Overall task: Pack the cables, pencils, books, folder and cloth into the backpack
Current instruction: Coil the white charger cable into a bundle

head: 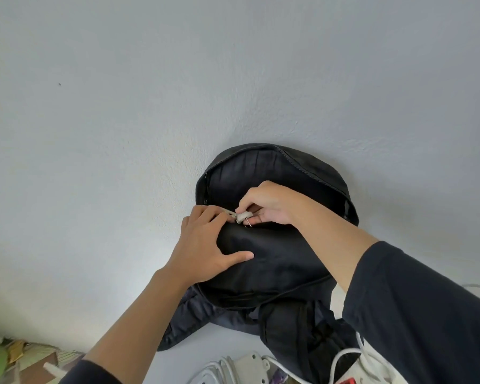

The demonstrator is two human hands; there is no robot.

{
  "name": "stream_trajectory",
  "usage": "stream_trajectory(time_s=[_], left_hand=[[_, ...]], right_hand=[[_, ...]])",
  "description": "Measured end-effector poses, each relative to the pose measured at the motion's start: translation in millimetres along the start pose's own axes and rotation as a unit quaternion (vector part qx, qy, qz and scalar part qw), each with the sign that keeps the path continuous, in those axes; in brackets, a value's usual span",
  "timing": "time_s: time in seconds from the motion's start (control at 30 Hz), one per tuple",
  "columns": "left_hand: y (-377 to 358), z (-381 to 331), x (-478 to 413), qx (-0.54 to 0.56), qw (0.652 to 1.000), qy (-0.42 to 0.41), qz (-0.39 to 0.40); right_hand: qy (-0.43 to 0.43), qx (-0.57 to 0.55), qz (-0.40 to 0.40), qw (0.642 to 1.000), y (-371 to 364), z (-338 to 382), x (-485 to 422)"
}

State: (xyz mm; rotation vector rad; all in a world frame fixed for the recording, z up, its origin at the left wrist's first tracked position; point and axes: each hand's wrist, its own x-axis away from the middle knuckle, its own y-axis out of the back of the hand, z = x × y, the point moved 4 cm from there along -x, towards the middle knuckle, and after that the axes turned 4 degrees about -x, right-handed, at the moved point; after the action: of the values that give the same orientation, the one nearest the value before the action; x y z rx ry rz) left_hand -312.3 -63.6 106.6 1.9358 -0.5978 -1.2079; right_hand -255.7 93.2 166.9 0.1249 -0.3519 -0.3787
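A black backpack (277, 261) leans against the pale wall with its main compartment unzipped and gaping at the top. My right hand (269, 203) pinches a white plug (244, 216) with metal pins at the mouth of the opening. My left hand (205, 245) grips the front edge of the backpack, thumb spread over the black fabric, fingers touching the plug's white cable end. White cables (352, 353) lie at the bottom, partly over the backpack's straps.
A white power strip (251, 367) and coiled white cords sit at the bottom centre. A patterned cloth or bedding (17, 358) shows at the bottom left corner. A red item (348, 381) peeks out at the bottom right.
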Motion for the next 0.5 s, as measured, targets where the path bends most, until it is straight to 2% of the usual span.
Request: stream_trajectory(time_s=[0.1,0.2,0.33,0.4,0.5], left_hand=[[0,0,7,-0.033,0.999,-0.006,-0.018],[2,-1,4,-0.078,0.997,0.005,0.022],[9,5,-6,-0.086,0.991,0.027,0.100],[9,8,-13,-0.096,0.985,0.015,0.146],[8,10,-22,-0.094,0.976,0.001,0.196]], right_hand=[[0.007,0.049,-0.014,0.999,2,-2,-2],[0.038,0.150,-0.036,0.987,-2,2,-5],[0.071,0.363,-0.074,0.926,-6,13,-4],[0.083,0.374,-0.086,0.920,-4,12,-6],[0.113,0.326,-0.071,0.936,-1,4,-7]])
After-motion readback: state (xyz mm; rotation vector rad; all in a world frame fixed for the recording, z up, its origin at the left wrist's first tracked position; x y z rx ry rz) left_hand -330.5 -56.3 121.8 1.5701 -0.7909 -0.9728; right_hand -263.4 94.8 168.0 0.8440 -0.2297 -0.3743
